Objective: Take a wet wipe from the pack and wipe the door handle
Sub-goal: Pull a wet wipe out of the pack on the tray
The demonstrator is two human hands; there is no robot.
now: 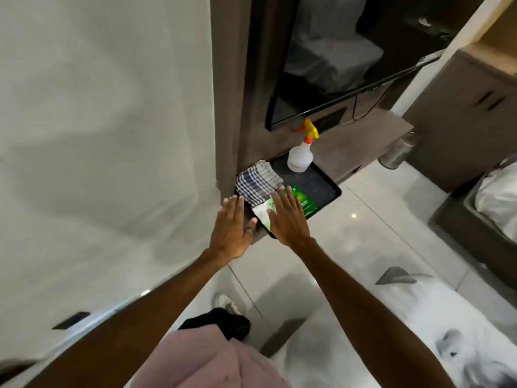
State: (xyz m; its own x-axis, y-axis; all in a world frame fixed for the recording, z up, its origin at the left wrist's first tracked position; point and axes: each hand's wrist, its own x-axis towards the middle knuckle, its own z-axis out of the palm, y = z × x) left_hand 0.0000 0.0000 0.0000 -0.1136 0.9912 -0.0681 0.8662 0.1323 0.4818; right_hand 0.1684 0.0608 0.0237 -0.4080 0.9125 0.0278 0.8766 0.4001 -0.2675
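Note:
A green and white wet wipe pack (303, 204) lies at the front of a black tray (316, 183) on a low wooden shelf. My right hand (288, 217) hovers flat over the pack's near end, fingers spread, holding nothing. My left hand (230, 229) is just left of the tray, also flat with fingers apart, a ring on one finger. A white door (98, 135) fills the left side; a dark plate (71, 320) sits near its lower edge. No door handle shows clearly.
A checked cloth (258, 180) lies on the tray's left part and a spray bottle (302, 152) with a yellow trigger stands at its back. A dark screen (335, 65) hangs above the shelf. A metal bin (398, 151) stands on the glossy floor to the right.

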